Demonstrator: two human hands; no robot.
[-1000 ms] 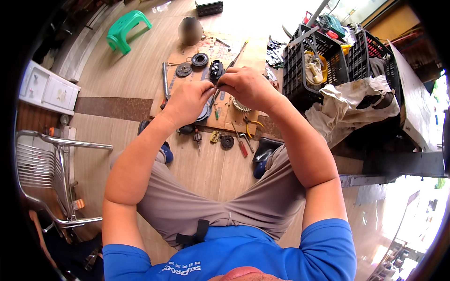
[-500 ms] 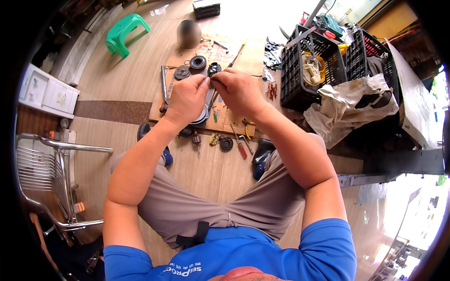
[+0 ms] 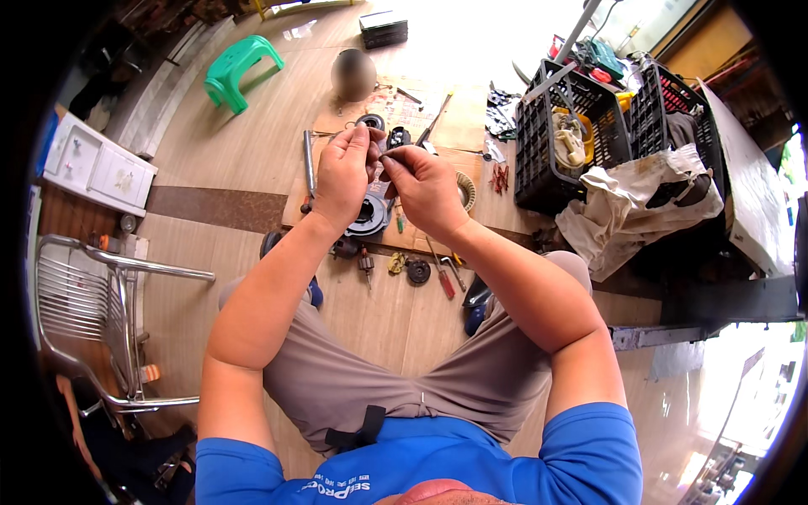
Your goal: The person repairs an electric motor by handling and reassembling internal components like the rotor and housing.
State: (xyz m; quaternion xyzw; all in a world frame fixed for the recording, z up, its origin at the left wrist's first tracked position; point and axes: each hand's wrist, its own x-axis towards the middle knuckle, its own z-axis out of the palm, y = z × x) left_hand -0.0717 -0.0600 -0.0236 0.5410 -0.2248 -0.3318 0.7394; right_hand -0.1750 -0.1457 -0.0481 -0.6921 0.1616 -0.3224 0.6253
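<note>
Stool (image 3: 244, 67): green, at ten o'clock from the fingertips, the hub for all bearings here.
Tube (image 3: 309, 160): metal, near the cardboard's edge, at nine o'clock.
Left hand (image 3: 345, 172): raised over the cardboard (image 3: 470, 109), fingers bent, thumb close to them; I cannot tell what, if anything, they grip.
Armature (image 3: 365, 263): on the floor, at six o'clock.
Housing (image 3: 368, 220): round, grey, lying at six o'clock, nearer than the armature.
Pinch: fingertips close together, touching or not unclear; this looks like fine two-handed work on something small, and the next move would call for light, steady fingers.
Disc (image 3: 418, 271): black, between five and six o'clock.
Right hand (image 3: 427, 187): thumb and forefinger narrowed, contents hidden.
Screwdriver (image 3: 445, 282): red-handled, at five o'clock.
Ring (image 3: 469, 192): pale, between three and four o'clock.
Crate (image 3: 539, 164): black, at three o'clock.
</note>
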